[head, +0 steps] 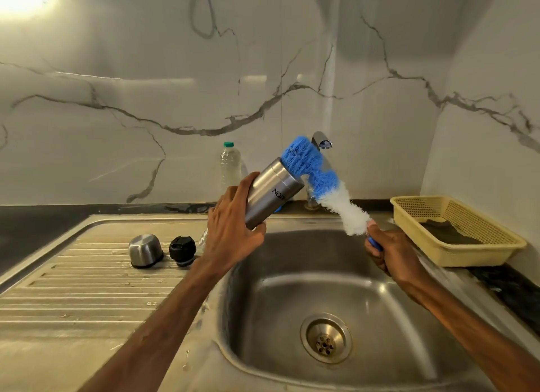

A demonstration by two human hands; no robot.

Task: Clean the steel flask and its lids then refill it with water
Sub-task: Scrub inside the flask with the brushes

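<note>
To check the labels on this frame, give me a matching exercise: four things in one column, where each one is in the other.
Things:
1. steel flask
2. bottle brush
3. steel cap
4. yellow basket

Places:
A. on the counter, right of the sink
B. held in the left hand
C. on the drainboard, beside the black lid
D. held in the right hand

Pairs: 1-B, 2-D, 3-C, 4-A

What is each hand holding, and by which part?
Left hand grips the steel flask around its lower end; right hand grips the bottle brush by its blue handle.
</note>
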